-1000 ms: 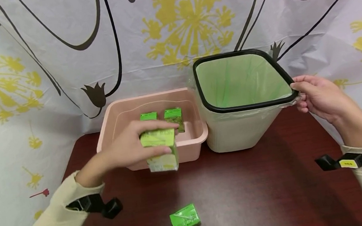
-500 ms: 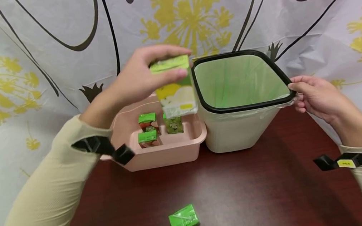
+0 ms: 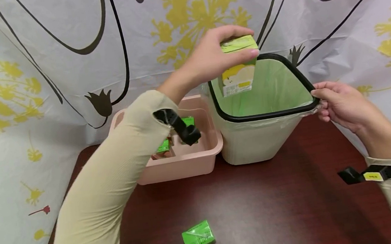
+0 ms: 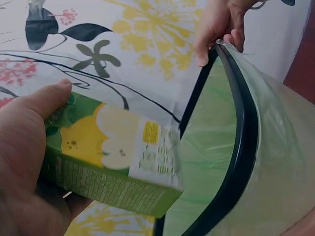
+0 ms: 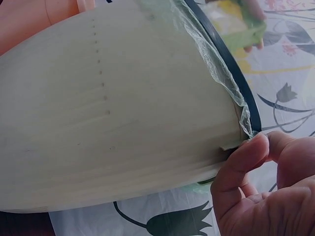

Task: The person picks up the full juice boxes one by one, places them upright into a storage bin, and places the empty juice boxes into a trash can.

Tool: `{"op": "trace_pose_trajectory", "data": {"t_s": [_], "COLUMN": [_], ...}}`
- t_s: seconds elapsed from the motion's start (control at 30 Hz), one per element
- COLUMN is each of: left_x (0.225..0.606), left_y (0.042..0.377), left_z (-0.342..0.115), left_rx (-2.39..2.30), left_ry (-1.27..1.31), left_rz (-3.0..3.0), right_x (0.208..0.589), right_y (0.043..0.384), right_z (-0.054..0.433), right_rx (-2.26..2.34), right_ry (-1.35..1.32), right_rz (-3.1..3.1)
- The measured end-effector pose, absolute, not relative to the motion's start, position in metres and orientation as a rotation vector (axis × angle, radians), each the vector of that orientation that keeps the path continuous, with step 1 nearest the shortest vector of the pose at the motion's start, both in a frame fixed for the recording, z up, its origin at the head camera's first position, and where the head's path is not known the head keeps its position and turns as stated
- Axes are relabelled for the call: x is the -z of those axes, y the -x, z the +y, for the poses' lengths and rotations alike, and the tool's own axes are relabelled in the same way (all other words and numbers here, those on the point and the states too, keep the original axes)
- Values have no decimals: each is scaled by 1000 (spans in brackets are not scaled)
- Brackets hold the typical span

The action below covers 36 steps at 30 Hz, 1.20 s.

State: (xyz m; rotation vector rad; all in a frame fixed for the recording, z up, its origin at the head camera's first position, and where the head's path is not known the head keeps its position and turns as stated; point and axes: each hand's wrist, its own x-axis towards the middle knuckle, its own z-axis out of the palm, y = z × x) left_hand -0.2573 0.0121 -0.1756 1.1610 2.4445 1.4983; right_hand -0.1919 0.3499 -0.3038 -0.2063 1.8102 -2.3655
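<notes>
My left hand (image 3: pixel 215 54) grips a green-and-yellow juice carton (image 3: pixel 238 73) by its upper end, above the left part of the trash can's opening. In the left wrist view the carton (image 4: pixel 113 152) shows a yellow and cream fruit picture, and its far end is near the black rim. The pale trash can (image 3: pixel 253 140) has a green liner bag (image 3: pixel 276 87) inside. At its right corner my right hand (image 3: pixel 345 105) pinches the black rim (image 3: pixel 306 108); in the right wrist view the right hand's fingers (image 5: pixel 241 167) curl at the rim and liner edge.
A pink basin (image 3: pixel 182 169) stands left of the can, touching or nearly so; several small green-topped boxes (image 3: pixel 164 148) lie in it, partly hidden by the left arm. A small green box (image 3: pixel 198 237) lies on the dark red table (image 3: pixel 259 209) near the front. A patterned cloth (image 3: pixel 134 65) hangs behind.
My left hand has lifted the juice carton from the front of the pink basin, up and to the right, over the trash can. The right hand has stayed at the rim.
</notes>
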Motion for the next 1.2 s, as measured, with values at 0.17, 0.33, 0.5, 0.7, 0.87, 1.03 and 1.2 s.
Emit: {"op": "trace_pose_trajectory", "data": {"t_s": [0.17,0.33,0.5,0.7,0.87,1.03,1.2], "left_x": [181,187,192,197,197,194,196], "left_y": [266,270,273,277,273,261,242], "left_z": [31,39,46,52,50,40,18], "left_rx": [-1471,-1430,-1380,-1197,-1116,-1047,-988], "left_ry": [-1130,-1128,-1118,-1135,-1177,-1267,-1421], "left_rz": [2440,2439,2479,2612,2644,2634,2619], "right_x": [304,304,303,303,303,303,303], "right_y": [193,194,196,197,197,198,199], "right_z": [349,348,349,350,349,350,350], "right_rx": [2368,2375,2374,2370,2370,2371,2378], "right_ry": [215,221,215,197,200,207,206], "right_rz": [1800,1789,1796,1812,1812,1805,1793]}}
